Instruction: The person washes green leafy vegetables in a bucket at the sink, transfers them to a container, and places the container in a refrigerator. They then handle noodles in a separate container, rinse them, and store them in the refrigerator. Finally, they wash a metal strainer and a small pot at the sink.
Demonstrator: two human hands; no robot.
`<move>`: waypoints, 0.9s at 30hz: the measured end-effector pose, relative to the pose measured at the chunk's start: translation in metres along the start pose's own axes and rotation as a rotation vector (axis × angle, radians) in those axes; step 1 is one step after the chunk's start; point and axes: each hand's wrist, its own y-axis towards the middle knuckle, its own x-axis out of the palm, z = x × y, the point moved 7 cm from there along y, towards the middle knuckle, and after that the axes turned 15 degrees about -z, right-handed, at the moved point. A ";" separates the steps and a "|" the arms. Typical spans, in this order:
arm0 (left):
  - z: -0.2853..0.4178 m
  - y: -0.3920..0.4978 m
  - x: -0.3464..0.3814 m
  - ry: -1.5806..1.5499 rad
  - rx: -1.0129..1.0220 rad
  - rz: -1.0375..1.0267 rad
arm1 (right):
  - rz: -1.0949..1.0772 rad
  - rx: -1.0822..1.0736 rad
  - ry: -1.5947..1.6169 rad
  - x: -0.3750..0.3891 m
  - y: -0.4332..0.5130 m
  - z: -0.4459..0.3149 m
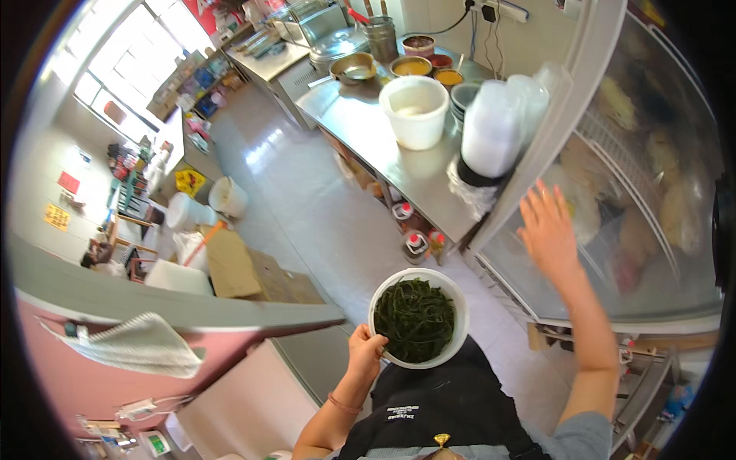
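Observation:
My left hand [366,349] grips the rim of a round white plastic tub [462,310], held in front of my black apron [440,391]. Dark green strips that look like shredded seaweed [414,320] fill much of it. To the right, my right hand [546,227] is raised with its fingers apart and nothing in it. It is at the glass door [517,276] of a display fridge, near the door's pale frame [546,138]; whether the palm touches the glass, I cannot tell. Bagged food [678,201] shows blurred behind the glass.
A stainless steel table [414,178] bears a white bucket [414,115], stacked plastic containers [494,126] and sauce pots [411,66]. Bottles with red caps [415,244] stand on the floor by it. Flattened cardboard [230,261] and white buckets [228,196] lie left, beyond a wall edge.

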 end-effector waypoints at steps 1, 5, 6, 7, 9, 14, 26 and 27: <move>0.017 0.006 -0.002 -0.006 0.047 0.005 | 0.093 -0.038 -0.133 -0.009 0.030 0.007; 0.072 0.043 -0.004 0.005 0.102 -0.038 | -0.122 -0.013 -0.637 0.024 0.107 0.069; 0.080 0.055 -0.005 0.001 0.093 -0.059 | -0.092 -0.005 -0.595 0.028 0.114 0.075; 0.086 0.065 -0.007 -0.006 0.096 -0.065 | -0.075 0.007 -0.548 0.035 0.116 0.075; 0.097 0.088 -0.014 -0.006 0.088 -0.079 | -0.069 0.070 -0.517 0.039 0.120 0.068; 0.122 0.146 -0.029 0.055 -0.090 -0.183 | -0.388 0.275 -0.577 0.029 0.128 0.031; 0.130 0.224 -0.008 0.366 -0.469 -0.505 | -0.285 1.565 1.157 0.113 -0.182 -0.264; 0.119 0.226 0.000 0.398 -0.494 -0.574 | -0.159 1.813 1.329 0.130 -0.214 -0.290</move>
